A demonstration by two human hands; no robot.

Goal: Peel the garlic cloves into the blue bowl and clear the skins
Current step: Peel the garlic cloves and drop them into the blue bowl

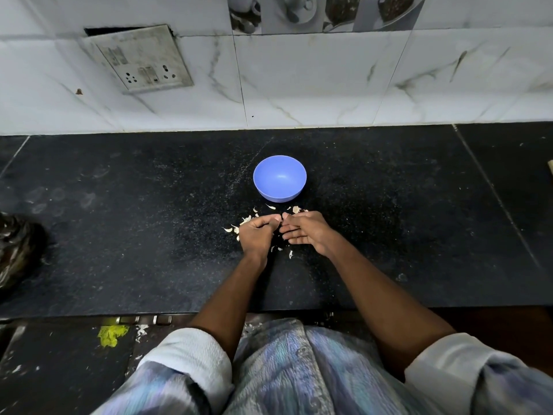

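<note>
Peeling under way | blue bowl (279, 178) mid-bench toward back edge, looks empty | left hand (256, 235) curled, fingertips pinching something unseen, likely a clove | right hand (305, 232) fingers straight, meeting it to strip skin | skins (239, 227) scattered around hands

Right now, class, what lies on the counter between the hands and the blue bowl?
In the head view, scattered garlic skins lie on the dark counter between the hands and the blue bowl; nothing else shows there.

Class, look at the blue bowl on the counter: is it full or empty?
Empty. The blue bowl stands upright, and only its bare blue inside shows, no cloves.
</note>
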